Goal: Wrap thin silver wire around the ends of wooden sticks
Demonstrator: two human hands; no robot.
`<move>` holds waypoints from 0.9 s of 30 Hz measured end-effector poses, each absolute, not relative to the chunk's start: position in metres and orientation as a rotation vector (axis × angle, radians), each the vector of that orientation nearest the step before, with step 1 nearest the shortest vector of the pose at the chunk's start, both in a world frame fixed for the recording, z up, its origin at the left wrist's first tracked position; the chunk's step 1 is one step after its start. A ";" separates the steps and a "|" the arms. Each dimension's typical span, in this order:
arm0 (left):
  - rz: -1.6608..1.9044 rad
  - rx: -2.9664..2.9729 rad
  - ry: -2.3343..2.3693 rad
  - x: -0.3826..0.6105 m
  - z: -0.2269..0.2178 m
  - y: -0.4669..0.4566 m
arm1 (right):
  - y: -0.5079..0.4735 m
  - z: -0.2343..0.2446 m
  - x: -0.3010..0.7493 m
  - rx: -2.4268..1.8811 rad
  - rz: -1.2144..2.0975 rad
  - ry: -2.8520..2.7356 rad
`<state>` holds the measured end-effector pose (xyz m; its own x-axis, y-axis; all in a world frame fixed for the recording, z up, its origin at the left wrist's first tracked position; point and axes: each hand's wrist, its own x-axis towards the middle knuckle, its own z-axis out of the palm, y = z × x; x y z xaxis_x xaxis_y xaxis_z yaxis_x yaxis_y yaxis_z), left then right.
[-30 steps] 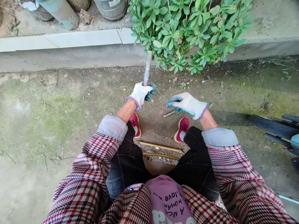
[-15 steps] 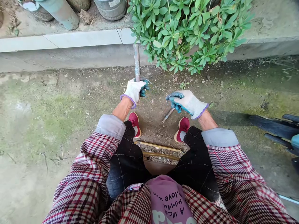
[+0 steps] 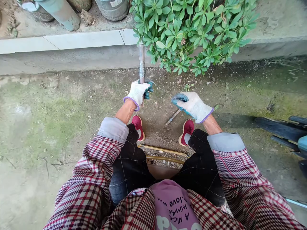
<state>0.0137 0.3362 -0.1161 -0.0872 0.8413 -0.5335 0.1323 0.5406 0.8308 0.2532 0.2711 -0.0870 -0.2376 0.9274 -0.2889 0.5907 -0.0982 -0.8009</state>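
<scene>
My left hand (image 3: 141, 92), in a white glove with a blue-green palm, is closed round a metal pipe (image 3: 141, 52) that points away from me. Thin wire (image 3: 142, 69) is wound in coils on the pipe just beyond the fist. From there a single strand runs taut to my right hand (image 3: 192, 103), gloved the same way, whose thumb and fingers pinch it. Below the right hand a short rod (image 3: 173, 117) shows, its upper end hidden behind the glove; whether the hand touches it, I cannot tell.
A leafy green bush (image 3: 192, 35) overhangs the concrete ledge (image 3: 79, 41) ahead. Pots and a grey bucket (image 3: 113, 9) stand on the ledge at left. Gold-coloured metal bars (image 3: 165, 150) lie between my legs. At right is a black tyre (image 3: 278, 126).
The right hand has turned slightly, its fingers curling further out of sight. The pipe has tilted a little to the right. The wire stays stretched between the hands.
</scene>
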 end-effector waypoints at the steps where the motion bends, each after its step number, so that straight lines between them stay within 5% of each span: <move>1: 0.743 0.846 1.557 0.014 -0.117 0.336 | 0.271 -0.088 0.254 -1.667 1.228 -1.863; 7: 0.802 0.809 1.492 0.013 -0.122 0.337 | 0.269 -0.089 0.257 -1.735 0.965 -2.156; 22: 0.771 0.773 1.562 0.016 -0.109 0.336 | 0.264 -0.086 0.250 -1.718 1.142 -1.738; 27: 0.650 0.901 1.607 0.014 -0.115 0.336 | 0.263 -0.090 0.248 -1.715 0.963 -1.871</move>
